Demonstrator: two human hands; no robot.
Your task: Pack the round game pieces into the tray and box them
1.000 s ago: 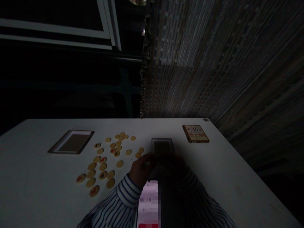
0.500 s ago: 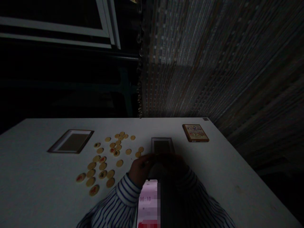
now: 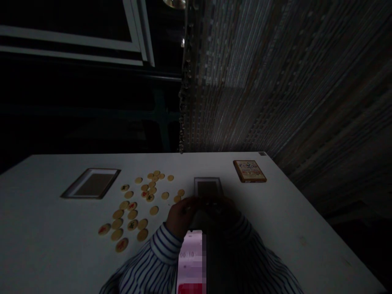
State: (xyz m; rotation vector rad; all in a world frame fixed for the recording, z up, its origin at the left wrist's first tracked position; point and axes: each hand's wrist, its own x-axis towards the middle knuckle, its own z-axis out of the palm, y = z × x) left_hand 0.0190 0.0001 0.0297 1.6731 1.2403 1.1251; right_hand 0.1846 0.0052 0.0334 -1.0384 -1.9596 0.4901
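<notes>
The scene is very dark. My left hand (image 3: 180,216) and my right hand (image 3: 228,212) meet in front of me on the white table (image 3: 45,245), their fingers curled together over something I cannot make out. Just beyond them lies a small dark open box (image 3: 207,187). Several round yellow game discs (image 3: 143,200) with red or black marks are scattered to the left of my left hand. Both sleeves are striped.
A shallow white-rimmed tray or lid (image 3: 92,183) lies at the far left. A printed box lid (image 3: 249,170) sits at the far right corner. A lit phone screen (image 3: 191,263) showing a timer stands near my chest. A beaded curtain (image 3: 275,73) hangs behind the table.
The hands stay together in the same place; only the view shifts slightly. No object has visibly moved.
</notes>
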